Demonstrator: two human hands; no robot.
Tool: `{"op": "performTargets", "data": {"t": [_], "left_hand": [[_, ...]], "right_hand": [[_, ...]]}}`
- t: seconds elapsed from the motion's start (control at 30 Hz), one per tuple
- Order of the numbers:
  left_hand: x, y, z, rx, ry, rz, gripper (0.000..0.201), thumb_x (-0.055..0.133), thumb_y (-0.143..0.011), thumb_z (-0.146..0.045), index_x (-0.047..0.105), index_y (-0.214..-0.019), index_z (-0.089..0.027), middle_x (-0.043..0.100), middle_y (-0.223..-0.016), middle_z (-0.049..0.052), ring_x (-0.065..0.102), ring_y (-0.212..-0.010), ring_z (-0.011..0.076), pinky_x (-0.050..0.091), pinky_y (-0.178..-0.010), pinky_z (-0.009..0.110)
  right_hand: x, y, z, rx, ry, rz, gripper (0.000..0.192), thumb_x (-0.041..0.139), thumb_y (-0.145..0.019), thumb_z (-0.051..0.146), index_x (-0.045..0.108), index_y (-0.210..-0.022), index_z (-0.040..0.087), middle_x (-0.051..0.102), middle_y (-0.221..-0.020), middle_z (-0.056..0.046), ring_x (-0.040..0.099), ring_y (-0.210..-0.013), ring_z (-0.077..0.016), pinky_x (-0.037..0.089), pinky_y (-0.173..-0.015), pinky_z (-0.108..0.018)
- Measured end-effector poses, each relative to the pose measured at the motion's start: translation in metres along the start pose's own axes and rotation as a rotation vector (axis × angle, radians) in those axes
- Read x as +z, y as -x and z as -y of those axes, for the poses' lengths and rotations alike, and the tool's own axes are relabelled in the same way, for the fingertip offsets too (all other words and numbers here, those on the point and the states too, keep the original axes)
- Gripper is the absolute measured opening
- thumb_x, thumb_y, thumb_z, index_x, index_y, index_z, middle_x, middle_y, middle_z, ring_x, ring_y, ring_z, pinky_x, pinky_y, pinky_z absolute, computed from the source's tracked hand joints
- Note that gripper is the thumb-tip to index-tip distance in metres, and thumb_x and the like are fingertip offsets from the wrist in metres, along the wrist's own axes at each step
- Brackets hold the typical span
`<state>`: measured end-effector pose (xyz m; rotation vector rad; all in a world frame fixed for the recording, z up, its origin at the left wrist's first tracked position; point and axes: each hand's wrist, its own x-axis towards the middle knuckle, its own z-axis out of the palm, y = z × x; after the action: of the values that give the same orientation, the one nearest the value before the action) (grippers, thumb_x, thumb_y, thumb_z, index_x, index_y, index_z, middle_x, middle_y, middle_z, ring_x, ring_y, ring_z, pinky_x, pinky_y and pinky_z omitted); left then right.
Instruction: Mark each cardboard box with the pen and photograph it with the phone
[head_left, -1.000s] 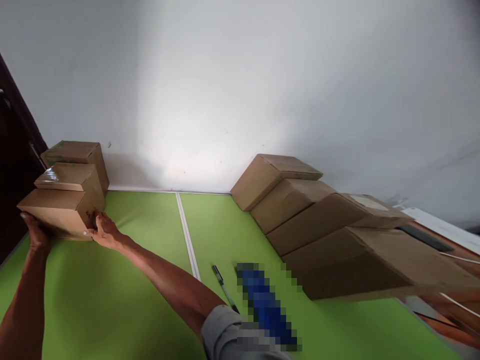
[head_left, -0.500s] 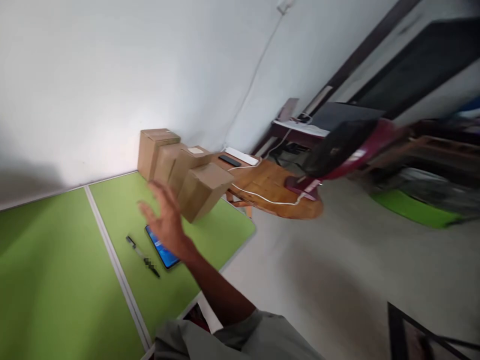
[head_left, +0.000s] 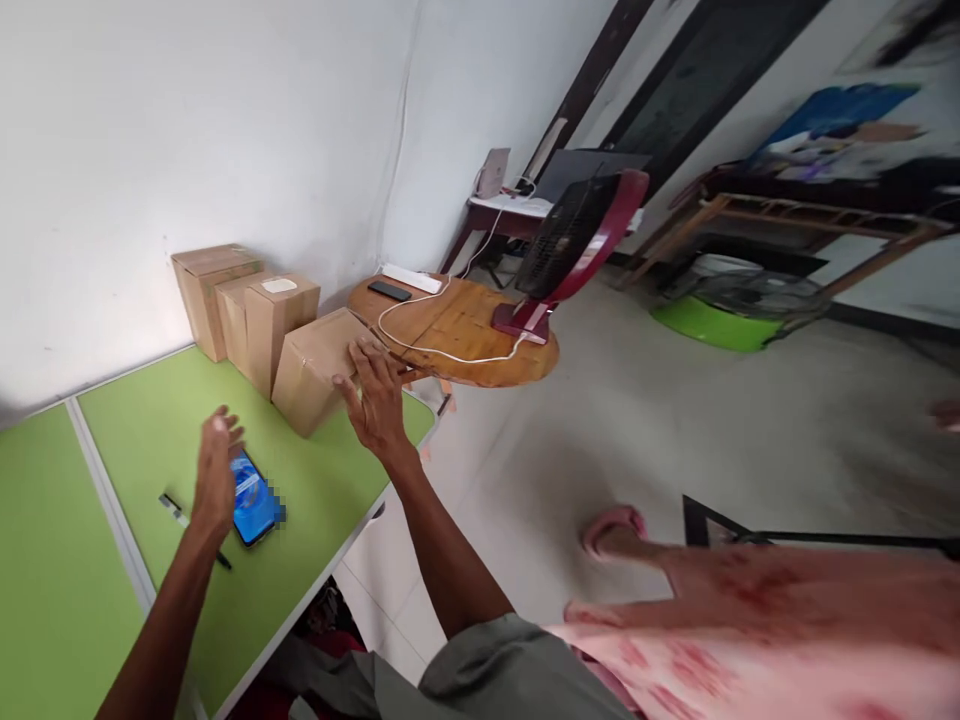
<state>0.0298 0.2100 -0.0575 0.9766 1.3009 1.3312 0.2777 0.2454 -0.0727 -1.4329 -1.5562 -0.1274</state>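
Observation:
My right hand is at the near cardboard box, its fingers stretched out over the box's right side; whether they press on it I cannot tell. My left hand hovers above the green table, fingers apart and holding nothing. Beside it lies a smartphone with a lit blue screen. A pen lies partly hidden under my left wrist. Behind the near box stand a box with a white label, a lower box and a taller box by the wall.
A wooden oval table stands beyond the boxes, bearing a dark red fan, a white power strip and a black phone-like object. A person in pink patterned clothing is close on my right.
My right hand has moved from above the smartphone to the near box. My left hand has come into view. The camera has turned right, and a person in pink has appeared.

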Motion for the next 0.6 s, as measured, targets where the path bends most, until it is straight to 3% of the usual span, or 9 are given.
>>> {"op": "performTargets", "data": {"t": [0.1,0.17,0.23,0.33,0.43,0.53,0.6], "left_hand": [[0.052,-0.001,-0.001,-0.358,0.1,0.19,0.112,0.044,-0.099,-0.09,0.034,-0.176,-0.009,0.053,-0.168,0.037,0.066,-0.147,0.0488,0.057,-0.118,0.065],[0.073,-0.002,-0.003,-0.547,0.144,0.254,0.123,0.041,-0.099,-0.092,0.016,-0.182,-0.005,0.04,-0.174,0.043,0.061,-0.15,0.0554,0.059,-0.111,0.07],[0.087,-0.003,-0.007,-0.665,0.183,0.277,0.124,0.04,-0.098,-0.093,0.01,-0.183,-0.007,0.032,-0.179,0.043,0.057,-0.154,0.0569,0.061,-0.107,0.07],[0.102,-0.005,-0.01,-0.732,0.249,0.282,0.11,0.038,-0.099,-0.093,0.036,-0.177,-0.015,0.052,-0.169,0.034,0.067,-0.144,0.0502,0.064,-0.103,0.065],[0.11,-0.005,-0.008,-0.757,0.304,0.271,0.089,0.048,-0.101,-0.089,0.061,-0.155,-0.019,0.076,-0.132,0.021,0.08,-0.11,0.0368,0.068,-0.096,0.057],[0.106,-0.002,-0.007,-0.793,0.363,0.28,0.069,0.063,-0.102,-0.076,0.068,-0.138,-0.017,0.076,-0.098,0.009,0.076,-0.08,0.0257,0.069,-0.086,0.047],[0.092,0.006,-0.009,-0.809,0.425,0.316,0.059,0.068,-0.102,-0.069,0.07,-0.131,-0.017,0.075,-0.091,0.007,0.075,-0.077,0.0249,0.069,-0.083,0.044]], "right_hand": [[-0.03,0.021,-0.021,0.121,-0.242,-0.164,0.063,0.043,-0.113,0.07,0.076,-0.143,0.025,0.073,-0.151,-0.017,0.06,-0.151,-0.0353,0.043,-0.13,-0.06],[-0.045,0.025,-0.042,0.357,-0.458,-0.347,0.07,0.039,-0.11,0.079,0.076,-0.14,0.028,0.073,-0.151,-0.015,0.063,-0.147,-0.034,0.051,-0.121,-0.058],[-0.052,0.021,-0.06,0.627,-0.694,-0.378,0.079,0.037,-0.104,0.089,0.074,-0.14,0.03,0.07,-0.158,-0.012,0.061,-0.151,-0.0339,0.056,-0.113,-0.056],[-0.046,0.015,-0.071,0.805,-1.025,-0.131,0.082,0.053,-0.092,0.097,0.077,-0.134,0.03,0.075,-0.155,-0.01,0.062,-0.153,-0.0338,0.06,-0.111,-0.051],[-0.037,0.022,-0.06,0.803,-1.171,-0.098,0.076,0.072,-0.084,0.093,0.081,-0.124,0.029,0.084,-0.138,-0.007,0.069,-0.147,-0.033,0.06,-0.115,-0.046],[-0.043,0.038,-0.037,0.795,-1.183,-0.128,0.077,0.077,-0.081,0.093,0.083,-0.123,0.029,0.087,-0.132,-0.005,0.071,-0.145,-0.0339,0.056,-0.122,-0.047],[-0.056,0.048,-0.02,0.766,-1.19,-0.088,0.077,0.073,-0.084,0.095,0.084,-0.122,0.029,0.086,-0.134,-0.006,0.069,-0.146,-0.0353,0.053,-0.125,-0.05]]}}
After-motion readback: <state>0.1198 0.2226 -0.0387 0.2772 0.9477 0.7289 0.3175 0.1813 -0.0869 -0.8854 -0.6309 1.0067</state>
